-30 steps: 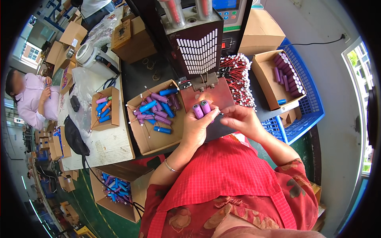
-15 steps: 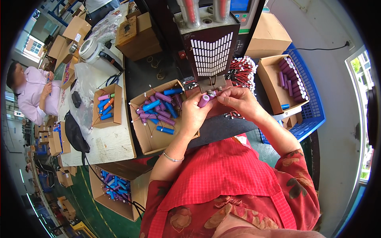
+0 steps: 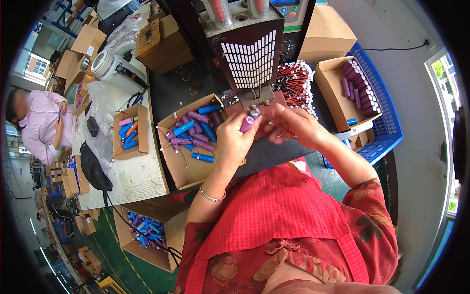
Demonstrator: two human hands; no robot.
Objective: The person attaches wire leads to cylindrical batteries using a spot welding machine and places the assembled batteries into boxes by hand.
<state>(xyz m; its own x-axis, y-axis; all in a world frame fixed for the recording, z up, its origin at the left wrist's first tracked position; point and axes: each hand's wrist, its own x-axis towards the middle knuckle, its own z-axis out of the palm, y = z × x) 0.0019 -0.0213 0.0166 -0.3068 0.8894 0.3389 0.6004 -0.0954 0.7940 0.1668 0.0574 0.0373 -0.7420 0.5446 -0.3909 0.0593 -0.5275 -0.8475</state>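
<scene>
My left hand is closed around a purple cylindrical battery cell, its pale end tilted up. Just beyond it, at my fingertips, the end of a second cell sits under the metal electrode tips of a spot welder. To the right, my right hand has its fingers bent around a thin dark wire; its lower fingers are blurred. Close to my left wrist, an open cardboard box holds purple and blue cells with leads attached.
Red and black wires with white connectors lie right of the welder. Farther right, a cardboard box of purple cells rests on a blue basket. A smaller box of cells stands left. A co-worker sits far left.
My right hand has drawn back slightly rightward from the cells, its fingers opening out somewhat. My left hand has shifted a little left with the cell. The whole view has moved slightly.
</scene>
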